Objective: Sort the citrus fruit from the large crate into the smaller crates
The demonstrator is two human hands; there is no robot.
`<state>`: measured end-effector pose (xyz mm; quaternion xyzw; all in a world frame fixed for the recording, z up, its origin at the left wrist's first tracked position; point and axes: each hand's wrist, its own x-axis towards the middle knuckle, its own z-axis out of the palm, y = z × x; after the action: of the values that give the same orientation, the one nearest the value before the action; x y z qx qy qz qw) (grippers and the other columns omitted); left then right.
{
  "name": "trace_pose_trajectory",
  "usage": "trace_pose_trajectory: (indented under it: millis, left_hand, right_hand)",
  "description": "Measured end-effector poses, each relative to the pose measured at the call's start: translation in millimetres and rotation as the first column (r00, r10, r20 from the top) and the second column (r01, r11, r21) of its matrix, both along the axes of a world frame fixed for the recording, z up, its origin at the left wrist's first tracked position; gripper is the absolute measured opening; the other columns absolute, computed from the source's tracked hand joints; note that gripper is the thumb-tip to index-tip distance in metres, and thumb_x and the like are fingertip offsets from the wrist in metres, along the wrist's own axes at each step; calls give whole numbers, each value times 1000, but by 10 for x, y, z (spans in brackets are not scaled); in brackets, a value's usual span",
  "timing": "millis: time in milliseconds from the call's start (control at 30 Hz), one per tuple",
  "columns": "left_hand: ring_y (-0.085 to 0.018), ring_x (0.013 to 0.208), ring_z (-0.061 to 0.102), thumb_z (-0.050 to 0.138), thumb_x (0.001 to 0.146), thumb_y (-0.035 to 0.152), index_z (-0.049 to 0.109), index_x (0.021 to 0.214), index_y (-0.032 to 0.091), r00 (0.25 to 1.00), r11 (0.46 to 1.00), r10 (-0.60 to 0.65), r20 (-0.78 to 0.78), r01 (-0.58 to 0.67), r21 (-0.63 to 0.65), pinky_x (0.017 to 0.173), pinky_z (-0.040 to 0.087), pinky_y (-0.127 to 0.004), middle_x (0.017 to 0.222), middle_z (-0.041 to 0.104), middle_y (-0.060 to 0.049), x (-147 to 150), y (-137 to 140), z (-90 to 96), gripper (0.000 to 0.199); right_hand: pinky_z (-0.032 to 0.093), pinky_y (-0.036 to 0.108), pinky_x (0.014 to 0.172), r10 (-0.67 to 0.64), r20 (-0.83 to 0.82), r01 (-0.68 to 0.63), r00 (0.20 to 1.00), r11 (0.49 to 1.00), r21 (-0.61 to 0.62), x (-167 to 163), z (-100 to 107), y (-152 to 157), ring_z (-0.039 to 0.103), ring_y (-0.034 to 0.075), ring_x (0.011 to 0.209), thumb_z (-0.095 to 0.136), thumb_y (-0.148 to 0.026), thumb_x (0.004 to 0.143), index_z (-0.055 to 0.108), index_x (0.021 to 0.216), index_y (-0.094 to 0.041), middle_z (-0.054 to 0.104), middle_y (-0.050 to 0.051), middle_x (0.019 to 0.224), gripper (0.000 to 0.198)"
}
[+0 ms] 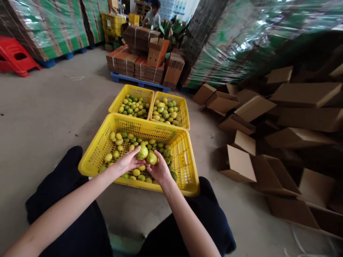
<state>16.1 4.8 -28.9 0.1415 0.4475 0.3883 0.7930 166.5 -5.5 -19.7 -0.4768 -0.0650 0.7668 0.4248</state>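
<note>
My left hand is closed around a green lemon, held above the big yellow crate. A second, yellow-green lemon is gripped in my right hand, close beside the first. Below both hands, yellow and green lemons lie scattered over the floor of the large yellow crate, which sits between my knees. Part of the fruit is hidden behind my hands.
Two smaller yellow crates with lemons stand just beyond. Open cardboard boxes pile up on the right. Farther back are flattened cartons on a blue pallet, a red stool and a person.
</note>
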Motion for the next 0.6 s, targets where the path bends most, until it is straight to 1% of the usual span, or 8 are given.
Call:
trace_pose_trajectory:
  millis: [67, 133, 200, 267, 333, 367, 467, 600]
  left_hand:
    - [-18, 74, 68, 75, 80, 34, 58, 97, 17, 996, 993, 28, -83, -19, 118, 75, 57, -33, 92, 69, -10, -19, -10, 35, 30]
    - [-19, 87, 67, 84, 68, 28, 56, 101, 20, 970, 935, 85, -229, 2, 354, 83, 55, -35, 101, 66, -7, -57, -22, 74, 44]
    - [-20, 99, 64, 89, 58, 22, 58, 106, 22, 907, 803, 170, -385, 99, 588, 89, 53, -34, 111, 63, -5, -103, -32, 104, 58]
    - [-21, 106, 61, 90, 55, 19, 58, 110, 23, 858, 677, 244, -452, 182, 713, 92, 53, -35, 119, 61, -6, -141, -40, 116, 64]
    - [-22, 110, 60, 87, 60, 19, 57, 112, 23, 857, 611, 272, -438, 198, 766, 93, 53, -36, 123, 60, -7, -162, -42, 108, 60]
    - [-22, 111, 60, 85, 63, 19, 56, 112, 23, 865, 597, 272, -421, 191, 779, 93, 53, -36, 123, 60, -8, -167, -42, 98, 57]
    - [-23, 114, 59, 82, 68, 19, 58, 113, 22, 888, 589, 249, -386, 177, 788, 97, 53, -39, 126, 59, -9, -175, -32, 63, 52]
    - [-24, 120, 55, 84, 65, 21, 65, 116, 24, 892, 601, 267, -364, 141, 786, 100, 52, -38, 129, 51, -7, -205, -4, 76, 55]
  right_hand:
    - [47, 21, 42, 8, 145, -20, 989, 997, 81, 16, -23, 6, 57, 11, 47, 70, -40, 75, 59, 85, -17, 66, 0, 66, 27]
    - [52, 25, 48, -75, 350, -20, 934, 965, 261, 48, -29, 7, 64, 15, 59, 79, -37, 66, 56, 95, -21, 69, 0, 78, 41]
    - [57, 30, 62, -200, 504, -84, 840, 871, 485, 97, -15, 3, 68, 19, 75, 84, -32, 58, 52, 102, -24, 69, 0, 91, 54]
    - [57, 35, 78, -280, 596, -229, 752, 738, 635, 148, 9, -9, 68, 20, 87, 85, -29, 59, 53, 105, -25, 68, 1, 101, 56]
    - [55, 39, 86, -364, 657, -347, 661, 628, 697, 187, 27, -25, 65, 22, 98, 83, -28, 63, 57, 108, -26, 65, 3, 110, 52]
    - [54, 40, 88, -404, 674, -379, 618, 599, 706, 198, 30, -33, 63, 24, 102, 82, -27, 64, 60, 109, -27, 64, 4, 112, 50]
    - [53, 42, 90, -434, 677, -388, 594, 583, 714, 197, 13, -46, 60, 26, 108, 81, -27, 67, 63, 113, -28, 61, 6, 117, 49]
    - [55, 39, 87, -347, 597, -290, 723, 633, 718, 165, -17, -33, 64, 23, 102, 83, -26, 64, 58, 115, -27, 65, 5, 115, 56]
